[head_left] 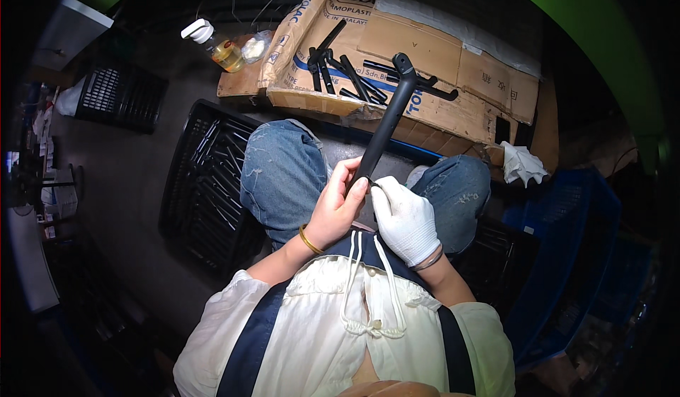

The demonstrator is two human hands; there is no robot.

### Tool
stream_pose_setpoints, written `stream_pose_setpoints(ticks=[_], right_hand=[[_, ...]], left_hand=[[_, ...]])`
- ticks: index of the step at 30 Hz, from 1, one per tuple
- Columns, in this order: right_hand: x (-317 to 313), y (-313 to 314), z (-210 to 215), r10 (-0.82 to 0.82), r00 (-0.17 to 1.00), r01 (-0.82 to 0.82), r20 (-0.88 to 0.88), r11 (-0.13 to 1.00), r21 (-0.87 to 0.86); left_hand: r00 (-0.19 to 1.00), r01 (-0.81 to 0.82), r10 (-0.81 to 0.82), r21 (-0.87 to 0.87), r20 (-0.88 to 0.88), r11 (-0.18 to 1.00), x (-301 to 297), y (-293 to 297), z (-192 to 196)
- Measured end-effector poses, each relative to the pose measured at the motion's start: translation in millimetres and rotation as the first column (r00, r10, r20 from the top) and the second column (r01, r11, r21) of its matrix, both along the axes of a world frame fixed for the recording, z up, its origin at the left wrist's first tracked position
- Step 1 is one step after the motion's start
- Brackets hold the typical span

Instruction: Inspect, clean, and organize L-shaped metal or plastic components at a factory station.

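Seated person, knees up, working over the lap at centre frame. Left hand (pixel 338 209), bare, has its fingers clamped round the lower end of a long black tube (pixel 386 131). Right hand (pixel 405 221), in a white glove, sits just beside it, fingers pinched together on something small at the tube's lower end; what it is I cannot tell.

Step in hand, as I judge it: fine work on the tube's near end, one hand steadying, the other picking or rubbing. Next move likely calls for a firm left grip and perhaps a turn of the tube to bring a fresh side up.

Tube's long axis runs diagonally, lower left to upper right. Its far end, with a clamp-like head, points to upper centre, over flattened cardboard (pixel 425 64) carrying more black parts (pixel 340 67). Black crate (pixel 205 184) of similar tubes at left of the knees. Spray bottle (pixel 212 43) upper left; white rag (pixel 523 163) at right.
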State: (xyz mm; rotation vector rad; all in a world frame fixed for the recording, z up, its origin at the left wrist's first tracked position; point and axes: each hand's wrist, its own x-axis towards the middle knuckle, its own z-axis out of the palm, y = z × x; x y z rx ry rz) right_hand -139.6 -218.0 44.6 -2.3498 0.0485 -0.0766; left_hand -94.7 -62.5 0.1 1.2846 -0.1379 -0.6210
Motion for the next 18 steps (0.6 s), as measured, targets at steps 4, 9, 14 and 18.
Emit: stream_pose_setpoints(ticks=[4,9,14,18], right_hand=[[-1,1,1,0.06,0.997,-0.057,0.048,0.997,-0.058],[2,11,-6,0.003,1.0,-0.005,-0.031,0.998,-0.067],[2,8,-7,0.139,0.982,-0.113,0.125,0.974,-0.195],[0,4,-3,0.064,0.998,-0.062,0.017,0.993,-0.1]], left_hand=[[0.956,-0.112,0.059,0.172,0.288,0.979,-7,-5,-3],[0.904,-0.204,0.124,0.159,0.409,0.966,-10,-12,-8],[0.993,-0.091,0.089,0.011,0.077,0.996,-10,-10,-6],[0.996,-0.08,0.081,-0.013,0.034,0.997,-8,-11,-3]])
